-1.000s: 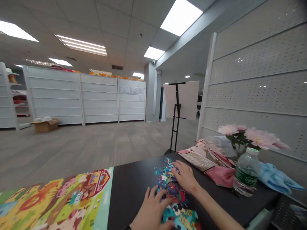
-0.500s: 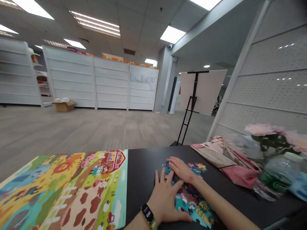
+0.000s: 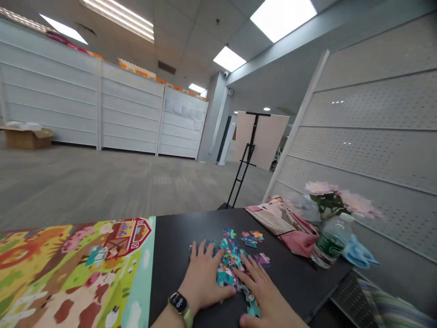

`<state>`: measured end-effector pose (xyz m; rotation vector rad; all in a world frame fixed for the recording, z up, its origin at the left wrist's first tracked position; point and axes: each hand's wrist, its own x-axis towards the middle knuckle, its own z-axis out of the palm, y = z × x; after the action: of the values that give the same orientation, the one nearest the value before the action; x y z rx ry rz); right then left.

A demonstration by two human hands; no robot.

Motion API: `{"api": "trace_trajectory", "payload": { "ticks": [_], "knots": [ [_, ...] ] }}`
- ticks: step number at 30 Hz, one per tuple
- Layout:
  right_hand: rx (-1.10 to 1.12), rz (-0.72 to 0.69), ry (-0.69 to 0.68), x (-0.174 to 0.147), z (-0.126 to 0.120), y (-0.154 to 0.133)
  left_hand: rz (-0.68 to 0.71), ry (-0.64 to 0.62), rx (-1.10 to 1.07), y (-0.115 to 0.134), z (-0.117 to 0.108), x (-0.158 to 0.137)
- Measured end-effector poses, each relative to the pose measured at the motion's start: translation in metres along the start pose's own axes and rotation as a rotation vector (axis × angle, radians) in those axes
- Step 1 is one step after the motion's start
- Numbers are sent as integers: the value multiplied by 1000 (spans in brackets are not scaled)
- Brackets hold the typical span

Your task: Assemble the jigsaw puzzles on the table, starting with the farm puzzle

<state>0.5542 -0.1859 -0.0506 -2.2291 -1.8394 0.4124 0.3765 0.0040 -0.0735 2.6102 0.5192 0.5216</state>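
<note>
A heap of teal and multicoloured jigsaw puzzle pieces (image 3: 232, 255) lies on the black table between my hands. My left hand (image 3: 205, 275), with a smart band (image 3: 178, 301) on the wrist, rests flat at the heap's left side, fingers spread. On the right side, my right hand (image 3: 261, 284) lies over the edge of the pieces with its fingers stretched out. Neither hand grips anything that I can see. Several loose pieces (image 3: 251, 238) sit beyond the heap, and a purple piece (image 3: 262, 258) lies by my right fingertips. Pieces under the palms are hidden.
A colourful farm picture board (image 3: 112, 273) covers the table's left. At the right stand a pink patterned bag (image 3: 290, 228), a water bottle (image 3: 330, 241), pink flowers (image 3: 341, 198) and a blue item (image 3: 360, 253). An easel (image 3: 251, 150) stands beyond the table.
My right hand has moved off the top of the pieces to their near right side. My left hand stays at the left. The pieces are more uncovered, and the view has turned right.
</note>
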Motion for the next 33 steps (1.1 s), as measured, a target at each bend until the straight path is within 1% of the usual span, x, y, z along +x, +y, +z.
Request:
{"api": "trace_trajectory", "payload": {
  "ticks": [2, 4, 7, 9, 12, 14, 15, 17, 20, 23, 25, 27, 30, 33],
  "knots": [
    [-51, 22, 79, -6, 6, -4, 11, 11, -1, 0, -2, -1],
    [-71, 37, 185, -4, 4, 0, 24, 22, -3, 2, -6, -2],
    [-68, 51, 302, 4, -8, 17, 52, 18, -26, 4, -12, -4],
    [-56, 84, 326, 14, -14, 31, 83, -5, -58, 6, -15, -3],
    [-43, 187, 308, 36, -20, 46, 135, -69, -90, 9, -20, -1],
    [-32, 245, 267, 54, -21, 47, 148, -111, -78, 10, -24, 1],
    [-28, 252, 240, 63, -21, 45, 141, -130, -64, 10, -25, 1],
    [-22, 234, 185, 77, -20, 35, 90, -175, -20, 10, -27, 1],
    [-10, 137, 141, 85, -17, 13, -27, -247, 73, 9, -27, -3],
    [4, 8, 118, 79, -13, -12, -88, -275, 124, 11, -28, -7],
    [6, -56, 94, 68, -11, -26, -80, -281, 106, 12, -30, -8],
    [-8, -81, 67, 56, -9, -35, -45, -274, 74, 12, -33, -8],
    [-29, -82, 62, 39, -10, -36, 18, -234, 39, 10, -37, -6],
    [-35, -50, 107, 30, -13, -19, 32, -193, 44, 4, -43, -6]
  ]
}}
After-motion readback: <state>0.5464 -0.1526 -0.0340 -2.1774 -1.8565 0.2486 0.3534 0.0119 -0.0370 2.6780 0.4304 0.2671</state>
